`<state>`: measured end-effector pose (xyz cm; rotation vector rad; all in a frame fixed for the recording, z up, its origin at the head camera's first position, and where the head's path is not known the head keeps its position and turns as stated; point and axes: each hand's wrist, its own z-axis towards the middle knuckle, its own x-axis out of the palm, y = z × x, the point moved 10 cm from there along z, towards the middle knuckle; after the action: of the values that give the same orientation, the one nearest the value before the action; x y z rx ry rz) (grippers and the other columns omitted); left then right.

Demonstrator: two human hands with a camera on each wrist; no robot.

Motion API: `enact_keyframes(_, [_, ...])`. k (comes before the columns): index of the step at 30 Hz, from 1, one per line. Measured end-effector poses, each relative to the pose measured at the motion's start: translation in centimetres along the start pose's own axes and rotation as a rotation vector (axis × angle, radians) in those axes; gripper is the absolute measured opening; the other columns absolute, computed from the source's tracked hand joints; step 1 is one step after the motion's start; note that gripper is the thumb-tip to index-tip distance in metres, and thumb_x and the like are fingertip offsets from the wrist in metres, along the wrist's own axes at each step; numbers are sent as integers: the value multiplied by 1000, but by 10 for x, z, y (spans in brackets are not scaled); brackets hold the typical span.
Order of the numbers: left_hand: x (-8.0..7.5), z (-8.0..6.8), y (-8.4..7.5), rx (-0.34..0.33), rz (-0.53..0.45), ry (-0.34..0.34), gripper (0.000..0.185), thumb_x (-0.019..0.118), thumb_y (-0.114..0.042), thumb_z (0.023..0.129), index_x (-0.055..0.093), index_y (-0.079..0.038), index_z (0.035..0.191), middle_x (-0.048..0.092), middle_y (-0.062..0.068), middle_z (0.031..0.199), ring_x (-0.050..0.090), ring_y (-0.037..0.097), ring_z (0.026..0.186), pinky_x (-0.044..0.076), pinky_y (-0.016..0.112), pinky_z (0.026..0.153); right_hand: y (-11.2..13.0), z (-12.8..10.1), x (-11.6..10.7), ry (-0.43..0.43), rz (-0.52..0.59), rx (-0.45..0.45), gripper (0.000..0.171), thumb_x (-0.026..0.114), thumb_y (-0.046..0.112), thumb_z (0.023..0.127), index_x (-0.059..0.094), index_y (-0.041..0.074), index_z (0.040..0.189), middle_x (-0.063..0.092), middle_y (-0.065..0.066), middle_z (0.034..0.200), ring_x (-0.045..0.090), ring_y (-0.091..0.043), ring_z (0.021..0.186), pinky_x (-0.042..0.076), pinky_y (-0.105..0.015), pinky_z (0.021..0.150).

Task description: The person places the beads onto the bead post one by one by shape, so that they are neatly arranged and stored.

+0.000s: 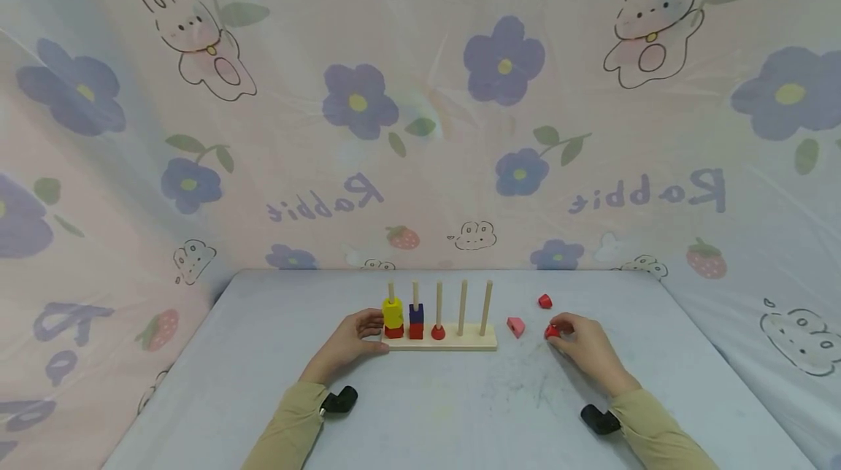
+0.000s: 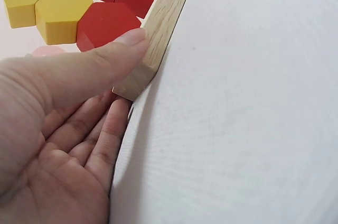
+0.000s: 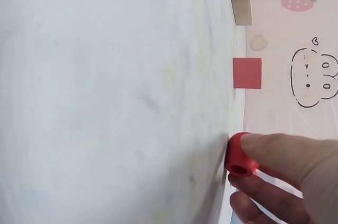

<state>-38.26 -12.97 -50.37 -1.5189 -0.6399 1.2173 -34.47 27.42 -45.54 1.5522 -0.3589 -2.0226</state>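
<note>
A wooden peg board (image 1: 453,345) with upright pegs lies on the table, and my left hand (image 1: 351,342) holds its left end. In the left wrist view the thumb (image 2: 119,47) lies over the board's corner with the fingers at its end. Yellow hexagonal blocks (image 2: 64,12) sit above a red one (image 2: 105,26) on the first peg. The second peg bears a dark blue block (image 1: 416,314) over red. A red rounded bead (image 1: 438,333) is low on the third. To the right, my right hand (image 1: 588,349) pinches a red bead (image 3: 240,155), its hole visible.
Between the board and my right hand lies a light red block (image 1: 515,326). A small red piece (image 1: 544,301) lies farther back. Behind the white table (image 1: 460,419) hangs a patterned cloth (image 1: 427,149). The two rightmost pegs (image 1: 486,309) are bare.
</note>
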Motion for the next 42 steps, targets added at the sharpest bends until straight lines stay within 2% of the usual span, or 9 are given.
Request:
enact_keyframes(7, [0,1,-1,9,-15,-2,66,81,-7,76,48,1,133,56,15,126,57,28,112,45,41,100,9,3,4,18,-7,-31,27,77,7,79,66,1,102,65,-4,90,59,-25,86,52,-47,79])
enact_keyframes(17, [2,2,-1,7,-3,4,66,81,-9,75,49,0,132,57,13,124,57,27,112,46,36,98,14,7,12,66,15,-56,28,78,4,77,67,1,103,64,-4,93,58,-21,83,52,-43,75])
enact_keyframes(25, [3,2,-3,2,-3,2,66,82,-10,75,49,0,132,57,12,124,57,27,112,46,37,99,14,8,18,122,44,-50,28,76,3,79,67,1,106,65,0,92,59,-17,84,54,-40,78])
enact_keyframes(31, [2,2,-2,13,-6,5,65,82,-9,75,50,0,131,57,13,124,57,27,112,46,36,98,14,8,13,108,64,-69,27,76,6,80,68,4,105,63,-1,95,59,-17,86,54,-37,77])
enact_keyframes(35, [1,2,-1,15,-5,-1,66,82,-9,75,50,1,131,57,13,124,57,26,111,47,35,98,19,9,4,68,75,-94,30,77,4,78,67,3,107,64,-1,93,61,-17,84,55,-36,74])
enact_keyframes(38, [0,2,-2,16,-1,-6,66,82,-10,75,50,1,131,57,14,124,57,27,111,47,35,98,26,9,-4,34,92,-118,32,78,1,76,63,2,105,64,0,90,62,-18,82,54,-36,71])
enact_keyframes(42, [0,1,-1,12,4,-8,65,82,-9,75,50,2,131,57,14,124,58,27,110,47,35,98,36,9,-13,13,106,-138,30,78,1,76,59,7,98,63,2,89,62,-18,83,54,-40,71])
